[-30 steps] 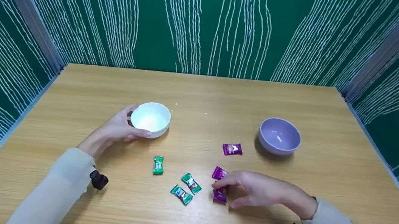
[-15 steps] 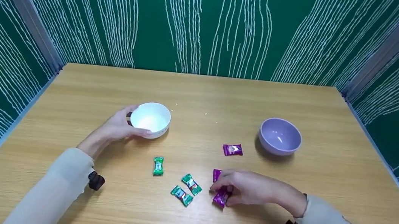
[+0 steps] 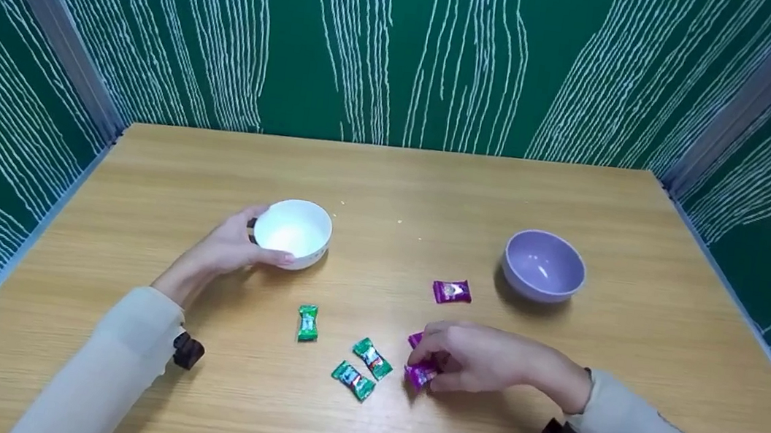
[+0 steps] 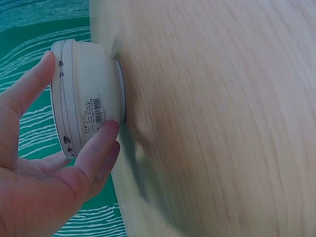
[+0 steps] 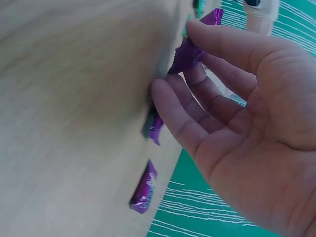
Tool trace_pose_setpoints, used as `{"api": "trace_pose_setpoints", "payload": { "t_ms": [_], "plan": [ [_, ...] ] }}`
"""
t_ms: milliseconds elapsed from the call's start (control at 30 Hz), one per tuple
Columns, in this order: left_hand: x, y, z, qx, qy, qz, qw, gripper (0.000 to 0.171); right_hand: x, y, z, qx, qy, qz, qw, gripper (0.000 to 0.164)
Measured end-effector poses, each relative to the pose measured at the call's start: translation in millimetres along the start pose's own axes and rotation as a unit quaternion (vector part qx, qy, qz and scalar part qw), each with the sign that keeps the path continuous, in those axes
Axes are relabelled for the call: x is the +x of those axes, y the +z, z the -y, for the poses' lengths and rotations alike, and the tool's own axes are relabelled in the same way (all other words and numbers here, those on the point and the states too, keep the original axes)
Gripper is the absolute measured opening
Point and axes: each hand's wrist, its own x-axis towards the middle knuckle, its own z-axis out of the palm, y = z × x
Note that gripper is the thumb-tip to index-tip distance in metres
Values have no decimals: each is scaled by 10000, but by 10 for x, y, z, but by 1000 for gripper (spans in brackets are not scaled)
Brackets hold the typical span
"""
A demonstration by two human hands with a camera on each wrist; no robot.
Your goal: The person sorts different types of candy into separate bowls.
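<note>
My left hand (image 3: 232, 245) grips a white bowl (image 3: 292, 234) by its side, thumb at the rim and fingers beneath. In the left wrist view the bowl (image 4: 94, 89) shows a barcode label and a thin leaf pattern. My right hand (image 3: 474, 360) pinches a purple wrapped candy (image 3: 420, 375) between thumb and fingers, low over the table. A second purple candy (image 3: 415, 339) lies just behind, partly hidden by the fingers. Farther back lies a third purple candy (image 3: 452, 292), also visible as a purple candy (image 5: 143, 189) in the right wrist view.
A purple bowl (image 3: 544, 267) stands at the right. Three green wrapped candies lie left of my right hand: one green candy (image 3: 307, 323) below the white bowl, and a pair, a green candy (image 3: 372, 359) beside another green candy (image 3: 353, 380). Green walls with white lines surround the wooden table (image 3: 390, 180).
My right fingers have closed on the nearest purple candy, which has turned and shifted slightly left. The left hand and white bowl have stayed in place.
</note>
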Motion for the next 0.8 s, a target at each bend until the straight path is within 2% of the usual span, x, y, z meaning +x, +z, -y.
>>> {"api": "trace_pose_setpoints", "payload": {
  "t_ms": [133, 400, 633, 800],
  "plan": [
    [6, 1, -4, -4, 53, 20, 10000, 117, 6, -64, 18, 186, -70, -8, 9998, 32],
    [17, -14, -7, 54, 67, 11, 10000, 116, 95, -160, 16, 905, -36, 368, 9952, 40],
    [7, -17, -63, 12, 7, 47, 10000, 113, 148, -356, 16, 1303, -230, 192, 9910, 37],
    [-16, -24, -88, 85, -160, 97, 9998, 115, 235, -478, 31, 1639, -29, 83, 9864, 39]
  ]
}}
